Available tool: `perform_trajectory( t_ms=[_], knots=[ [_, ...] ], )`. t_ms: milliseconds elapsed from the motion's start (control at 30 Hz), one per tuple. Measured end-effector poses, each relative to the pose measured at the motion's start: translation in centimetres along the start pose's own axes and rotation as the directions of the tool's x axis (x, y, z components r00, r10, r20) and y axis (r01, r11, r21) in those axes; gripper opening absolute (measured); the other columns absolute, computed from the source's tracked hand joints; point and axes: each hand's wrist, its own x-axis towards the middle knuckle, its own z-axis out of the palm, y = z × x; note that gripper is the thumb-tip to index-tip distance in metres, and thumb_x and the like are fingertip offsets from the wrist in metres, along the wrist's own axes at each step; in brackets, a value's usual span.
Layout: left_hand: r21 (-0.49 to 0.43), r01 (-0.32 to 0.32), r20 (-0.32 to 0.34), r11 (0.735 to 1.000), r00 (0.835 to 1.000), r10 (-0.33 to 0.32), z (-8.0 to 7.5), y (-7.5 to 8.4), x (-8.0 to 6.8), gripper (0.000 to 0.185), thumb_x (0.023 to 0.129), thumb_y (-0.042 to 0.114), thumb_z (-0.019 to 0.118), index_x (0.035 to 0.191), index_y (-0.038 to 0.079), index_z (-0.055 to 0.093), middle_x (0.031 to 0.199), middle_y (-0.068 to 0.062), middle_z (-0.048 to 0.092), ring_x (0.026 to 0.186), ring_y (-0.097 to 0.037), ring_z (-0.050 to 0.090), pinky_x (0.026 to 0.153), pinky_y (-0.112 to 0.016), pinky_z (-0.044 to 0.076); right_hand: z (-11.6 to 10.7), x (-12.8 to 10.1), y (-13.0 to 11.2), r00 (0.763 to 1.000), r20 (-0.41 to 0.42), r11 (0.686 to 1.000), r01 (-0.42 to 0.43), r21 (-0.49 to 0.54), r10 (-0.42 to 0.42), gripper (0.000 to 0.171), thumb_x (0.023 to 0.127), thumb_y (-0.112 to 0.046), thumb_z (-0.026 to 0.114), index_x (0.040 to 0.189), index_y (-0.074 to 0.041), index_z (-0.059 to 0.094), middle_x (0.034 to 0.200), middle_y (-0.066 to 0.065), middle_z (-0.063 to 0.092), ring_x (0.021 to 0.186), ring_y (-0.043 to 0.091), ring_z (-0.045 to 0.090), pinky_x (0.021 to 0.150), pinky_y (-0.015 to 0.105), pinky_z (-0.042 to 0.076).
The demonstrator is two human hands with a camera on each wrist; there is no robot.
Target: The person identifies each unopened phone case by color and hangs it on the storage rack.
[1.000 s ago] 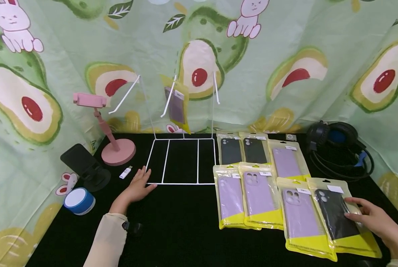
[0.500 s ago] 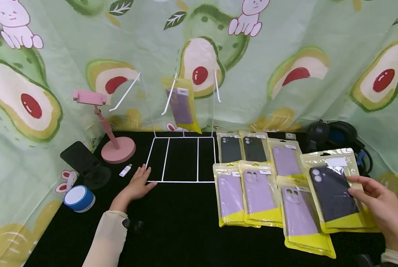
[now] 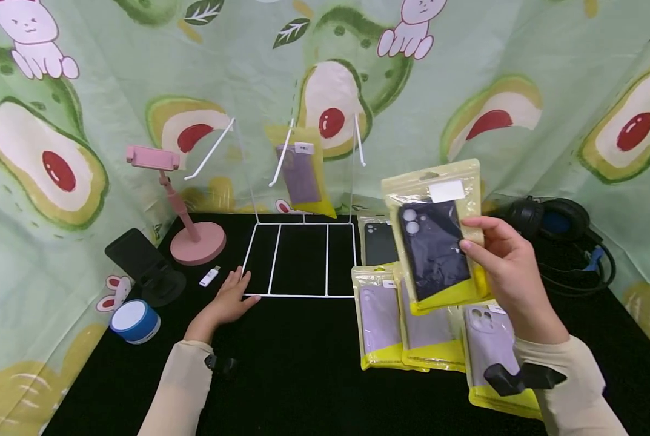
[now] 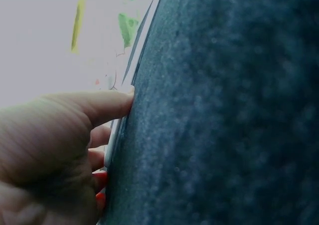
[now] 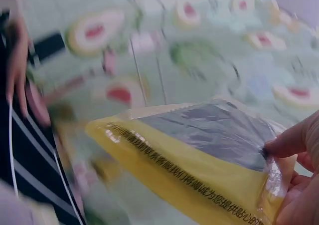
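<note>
My right hand (image 3: 512, 269) pinches the right edge of a bagged black phone case (image 3: 434, 248), thumb in front. It is held up above the other packages, tilted slightly, with its hang hole at the top. In the right wrist view the bag's yellow lower part (image 5: 164, 170) faces the camera. My left hand (image 3: 226, 301) rests with fingers extended at the front left corner of the white wire rack (image 3: 297, 295); in the left wrist view the thumb touches the white wire (image 4: 142, 40). A bagged purple phone case (image 3: 300, 175) hangs on the rack's middle hook (image 3: 282, 154).
Bagged purple cases (image 3: 379, 321) and a black one (image 3: 378, 242) lie right of the rack, partly covered by the raised package. Headphones (image 3: 548, 221) lie at the back right. A pink phone stand (image 3: 196, 242), black stand (image 3: 145, 266), USB stick (image 3: 209, 277) and blue round object (image 3: 135, 321) stand left.
My right hand has lifted the bagged black phone case off the table and carried it up and left. The hanging package has swung to face forward more. My left hand has stayed put.
</note>
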Motion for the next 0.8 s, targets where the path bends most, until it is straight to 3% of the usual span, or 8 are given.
perform_trajectory(
  t_ms=[133, 233, 533, 633, 800],
  knots=[
    [-0.002, 0.002, 0.001, 1.000, 1.000, -0.002, -0.1, 0.0, 0.1, 0.069, 0.098, 0.028, 0.050, 0.147, -0.008, 0.018, 0.154, -0.029, -0.002, 0.141, -0.045, -0.004, 0.112, -0.059, 0.004, 3.9, 1.2, -0.1, 0.997, 0.071, 1.000, 0.014, 0.004, -0.014, 0.033, 0.085, 0.018, 0.054, 0.111, -0.001, 0.064, 0.097, 0.003, 0.062, 0.074, 0.012, 0.053, 0.063, 0.018, 0.047],
    [0.004, 0.010, 0.006, 1.000, 1.000, -0.010, 0.0, -0.2, 0.2, 0.069, 0.097, 0.028, 0.050, 0.147, -0.008, 0.018, 0.154, -0.028, -0.002, 0.141, -0.044, -0.004, 0.112, -0.058, 0.004, 5.7, 1.9, 0.4, 0.996, 0.090, 1.000, 0.009, 0.018, -0.010, 0.037, 0.085, 0.018, 0.054, 0.109, -0.008, 0.066, 0.102, 0.001, 0.062, 0.072, 0.011, 0.053, 0.063, 0.018, 0.046],
    [0.003, 0.024, 0.002, 1.000, 1.000, -0.024, 0.0, -0.1, 0.0, 0.069, 0.097, 0.027, 0.051, 0.147, -0.008, 0.019, 0.154, -0.029, -0.001, 0.141, -0.044, -0.003, 0.112, -0.058, 0.004, 7.0, 4.4, 3.2, 0.994, 0.037, 0.994, -0.106, 0.034, 0.104, 0.039, 0.084, 0.016, 0.057, 0.100, -0.017, 0.068, 0.100, -0.006, 0.063, 0.074, 0.008, 0.058, 0.070, 0.016, 0.048],
    [0.001, 0.026, -0.004, 1.000, 1.000, -0.026, -0.1, -0.1, -0.1, 0.068, 0.097, 0.027, 0.051, 0.146, -0.008, 0.019, 0.153, -0.029, -0.001, 0.141, -0.045, -0.003, 0.112, -0.058, 0.004, 7.7, 6.2, 4.4, 0.989, -0.015, 0.989, -0.148, -0.012, 0.148, 0.032, 0.084, 0.012, 0.060, 0.102, -0.014, 0.068, 0.100, -0.007, 0.063, 0.074, 0.007, 0.057, 0.071, 0.016, 0.048],
    [0.013, 0.019, 0.006, 1.000, 1.000, -0.019, 0.0, 0.1, 0.0, 0.069, 0.097, 0.029, 0.050, 0.147, -0.008, 0.019, 0.153, -0.029, 0.000, 0.141, -0.044, -0.002, 0.112, -0.058, 0.005, 8.9, 10.4, 6.9, 0.980, -0.124, 0.977, -0.172, -0.126, 0.157, 0.030, 0.085, 0.009, 0.060, 0.115, 0.006, 0.059, 0.096, -0.007, 0.055, 0.072, 0.006, 0.049, 0.066, 0.015, 0.044]
  ],
)
